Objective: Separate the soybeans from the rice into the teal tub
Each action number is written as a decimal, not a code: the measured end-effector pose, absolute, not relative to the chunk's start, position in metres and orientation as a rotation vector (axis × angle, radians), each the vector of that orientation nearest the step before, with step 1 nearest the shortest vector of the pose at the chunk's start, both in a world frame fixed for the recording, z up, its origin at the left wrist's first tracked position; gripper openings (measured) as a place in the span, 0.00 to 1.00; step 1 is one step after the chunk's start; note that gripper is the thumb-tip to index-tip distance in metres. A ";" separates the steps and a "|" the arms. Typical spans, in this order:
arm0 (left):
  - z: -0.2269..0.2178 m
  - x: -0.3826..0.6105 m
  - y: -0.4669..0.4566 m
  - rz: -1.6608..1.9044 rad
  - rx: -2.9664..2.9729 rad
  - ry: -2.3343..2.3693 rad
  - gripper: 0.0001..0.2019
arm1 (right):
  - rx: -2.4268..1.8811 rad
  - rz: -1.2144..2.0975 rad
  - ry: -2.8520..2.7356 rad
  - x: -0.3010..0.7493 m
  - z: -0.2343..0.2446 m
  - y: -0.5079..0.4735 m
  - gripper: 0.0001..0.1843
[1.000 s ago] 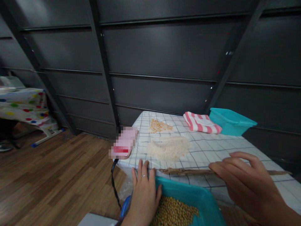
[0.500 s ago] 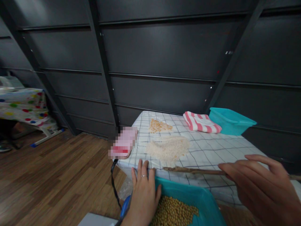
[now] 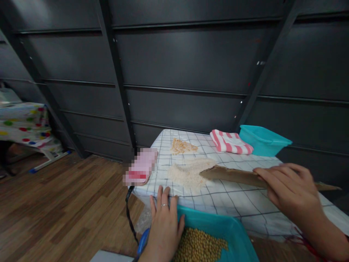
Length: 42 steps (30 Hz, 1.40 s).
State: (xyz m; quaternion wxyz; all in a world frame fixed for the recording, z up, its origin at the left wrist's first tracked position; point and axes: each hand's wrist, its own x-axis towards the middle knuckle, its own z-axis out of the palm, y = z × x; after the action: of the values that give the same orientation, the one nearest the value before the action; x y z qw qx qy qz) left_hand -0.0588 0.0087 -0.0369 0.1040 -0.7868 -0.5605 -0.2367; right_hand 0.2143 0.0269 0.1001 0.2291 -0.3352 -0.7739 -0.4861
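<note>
My right hand [image 3: 291, 185] is closed around a strip of brown cardboard [image 3: 231, 174]. The strip's far end reaches over the right side of a pale pile of rice-like grains [image 3: 185, 174] on the checked tablecloth. My left hand [image 3: 165, 225], wearing a ring, lies with its fingers stretched out over the left part of a teal basin's rim, fingertips at the table's front edge. Inside that teal basin [image 3: 229, 222] are many round yellow-brown beans [image 3: 201, 245]. Behind the pale pile sits a smaller heap of yellow kernels [image 3: 182, 146].
On the table's far right are a folded pink-and-white striped towel [image 3: 231, 142] and a second teal basin [image 3: 264, 140]. A pixelated pink object [image 3: 141, 165] lies at the left edge, a black cord [image 3: 129, 214] hanging below it. Dark panelled wall [image 3: 185, 58] stands behind.
My right hand has moved the cardboard strip forward, from the table's front edge to the pale grains, and its broad face now shows. My left hand stays at the basin rim.
</note>
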 end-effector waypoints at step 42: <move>-0.040 -0.053 0.006 -0.766 -2.292 -1.615 0.15 | -0.970 -1.178 -2.150 0.261 0.092 0.029 0.11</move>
State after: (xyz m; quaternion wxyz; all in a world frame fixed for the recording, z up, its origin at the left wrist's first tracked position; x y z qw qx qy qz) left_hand -0.0530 0.0065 -0.0401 0.1171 -0.7832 -0.5518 -0.2616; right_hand 0.2608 0.0288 0.0921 0.2497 -0.3563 -0.7897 -0.4325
